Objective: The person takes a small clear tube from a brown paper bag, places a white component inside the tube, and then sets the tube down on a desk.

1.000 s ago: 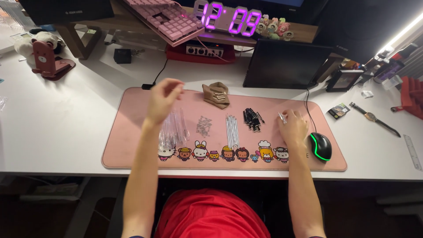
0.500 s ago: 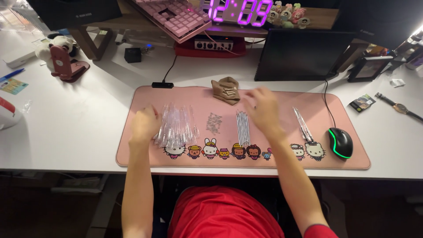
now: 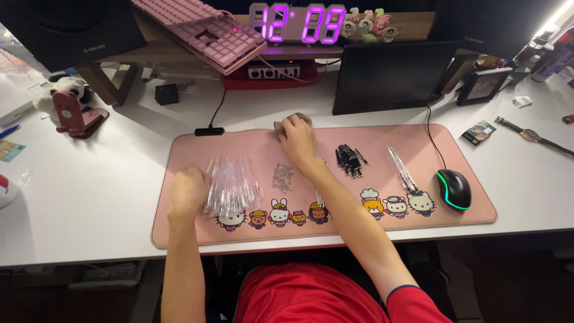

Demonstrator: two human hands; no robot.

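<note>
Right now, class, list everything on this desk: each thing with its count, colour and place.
mat: one, pink, desk centre
clear tubes: a pile, mat left
springs: small cluster, silvery, mat centre
black caps: a pile, mat right of centre
clear sticks: a few, by the mouse
mouse: one, black, mat right
keyboard: one, pink, shelf
clock: one, purple digits, shelf
screen: one, black, behind mat
watch: one, far right
left hand: on the tubes
right hand: on a tan thing at the mat's top edge

One mouse [image 3: 453, 188], one keyboard [image 3: 203, 33], one wristwatch [image 3: 531, 136], two hands [image 3: 190, 188].
</note>
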